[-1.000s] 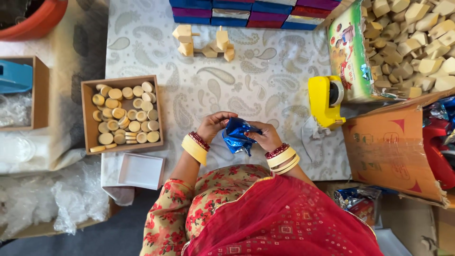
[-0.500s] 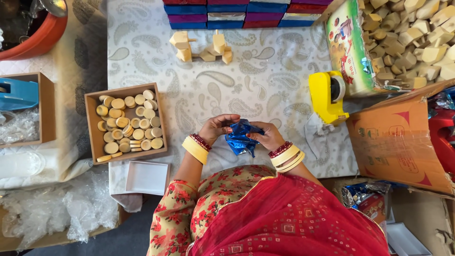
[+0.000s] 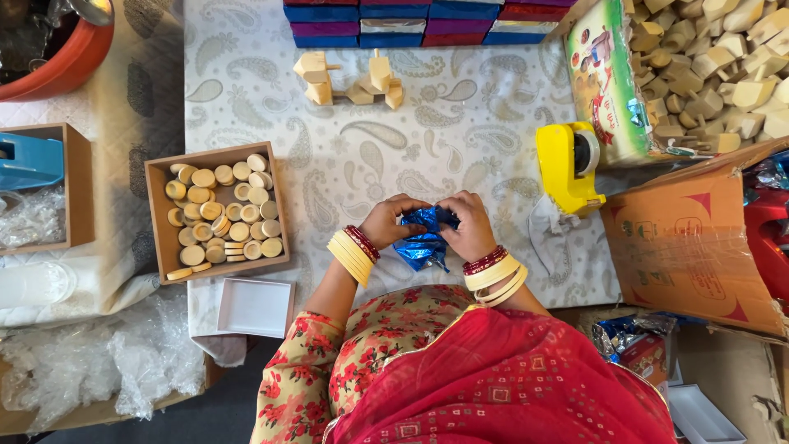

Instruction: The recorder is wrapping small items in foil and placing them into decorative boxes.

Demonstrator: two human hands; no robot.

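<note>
— Blue foil, shiny and crumpled: where is it held?

— The blue foil wrapper (image 3: 423,240) is held at the lower centre of the frame, just above the paisley cloth (image 3: 460,148), pinched from both sides. The left hand (image 3: 393,220) is closed on its left edge, the right hand (image 3: 470,224) on its upper right; both grips are narrow, fingertips curled in and pressed onto the foil.

— What is changed since a second ago?

— Little is changed in the grip itself. The foil was gripped between both hands then as now; it is now seen bunched tighter under the fingers, so the wrapping is judged to be in hand, not finished. Whatever is inside the foil cannot be told.

— And the pose?

— Both wrists are bent inward, bangles stacked on each, forearms drawn in toward the body.

— What is set around them?

— A wooden tray of round wooden discs (image 3: 218,214) is seen to the left, a yellow tape dispenser (image 3: 569,164) to the right, and small wooden blocks (image 3: 353,78) above, well apart from the hands.
</note>
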